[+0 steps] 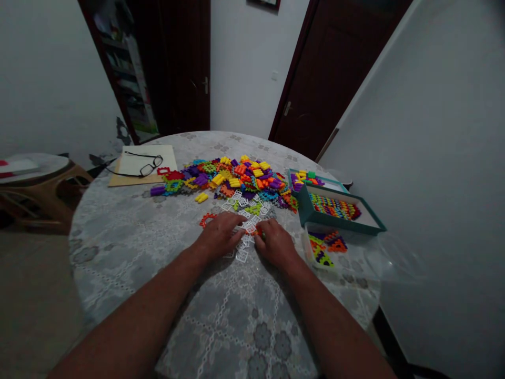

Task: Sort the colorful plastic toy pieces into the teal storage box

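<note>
The left hand [223,234] and the right hand [276,242] meet nearly at the centre of the table [221,321], their fingers bent inwards over the white lattice pieces [242,256]. A small orange piece [250,230] lies between the fingertips; I cannot tell whether either hand is pinching it. Seen from the hands, a colourful heap of plastic parts [244,176] lies at twelve o'clock, eyeglasses [147,170] on a pale board [169,155] at ten, and a clear container [307,247] with coloured pieces at three. An orange ring [207,219] is just beside the left hand, at its ten o'clock.
</note>
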